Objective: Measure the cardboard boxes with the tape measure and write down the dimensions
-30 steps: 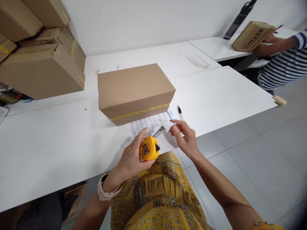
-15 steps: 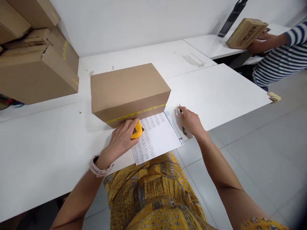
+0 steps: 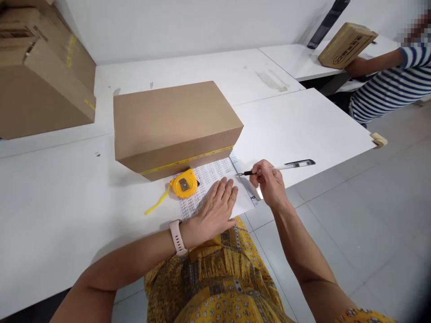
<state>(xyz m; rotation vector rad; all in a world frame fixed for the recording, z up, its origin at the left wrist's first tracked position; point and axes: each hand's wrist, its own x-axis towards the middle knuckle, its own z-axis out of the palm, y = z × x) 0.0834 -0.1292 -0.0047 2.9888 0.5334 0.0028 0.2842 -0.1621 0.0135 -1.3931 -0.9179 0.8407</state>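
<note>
My left hand (image 3: 217,206) lies flat, fingers stretched out, on a sheet of paper (image 3: 240,204) covered partly with rows of handwriting. My right hand (image 3: 268,183) pinches a clear pen (image 3: 281,168) with a black grip; its tip hovers at or just above the sheet's right side, contact unclear. Left of my left hand rests a yellow tape measure (image 3: 184,184) with a yellow strap, overlapping the written columns. Behind the paper stands a closed cardboard box (image 3: 178,121) with yellow tape along its front; the far edge of the sheet meets its base.
Large cardboard boxes (image 3: 50,85) stand at the left on the white table (image 3: 50,193). At the back right, a person in a striped sleeve (image 3: 415,58) is beside a smaller printed box (image 3: 348,45) and a dark bottle (image 3: 326,24). A tan corner guard (image 3: 379,140) sits on the table's corner.
My left hand has let go of the tape measure and moved right onto the paper. My right hand has lifted the pen from the table and brought its tip over the sheet.
</note>
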